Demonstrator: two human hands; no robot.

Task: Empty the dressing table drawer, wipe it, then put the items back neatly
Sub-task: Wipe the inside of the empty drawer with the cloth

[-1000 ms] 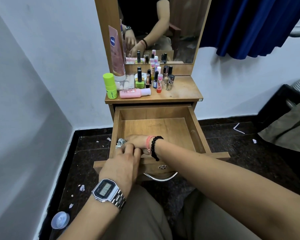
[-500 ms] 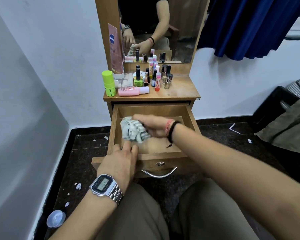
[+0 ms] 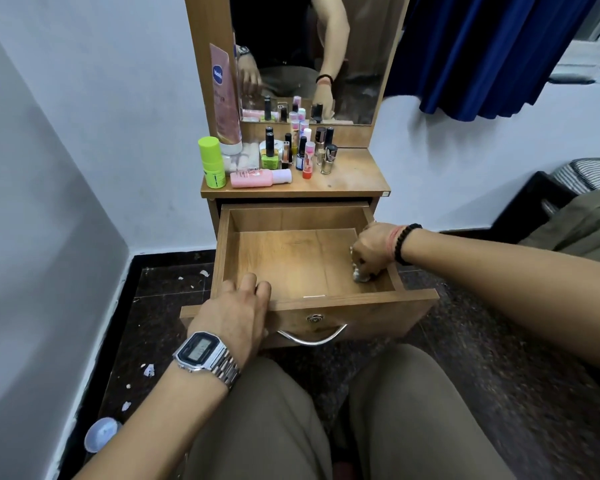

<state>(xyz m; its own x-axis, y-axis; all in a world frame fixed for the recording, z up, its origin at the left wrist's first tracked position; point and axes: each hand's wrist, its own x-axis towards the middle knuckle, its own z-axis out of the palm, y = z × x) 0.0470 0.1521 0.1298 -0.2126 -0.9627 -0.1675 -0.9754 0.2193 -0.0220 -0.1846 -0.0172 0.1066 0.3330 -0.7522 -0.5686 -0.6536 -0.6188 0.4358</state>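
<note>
Right hand (image 3: 373, 249) grips a crumpled cloth (image 3: 360, 275) in the drawer's (image 3: 229, 258) right corner; press firmly. Left hand (image 3: 238, 310) lies open-fingered on the drawer's front edge.

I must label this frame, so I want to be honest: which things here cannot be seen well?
- Head view: the cloth is mostly hidden under the right hand.
- The left hand fingertips are hidden behind the drawer front edge.
- Bottle labels on the tabletop are too small to read.
- The watch display is blurred.
</note>
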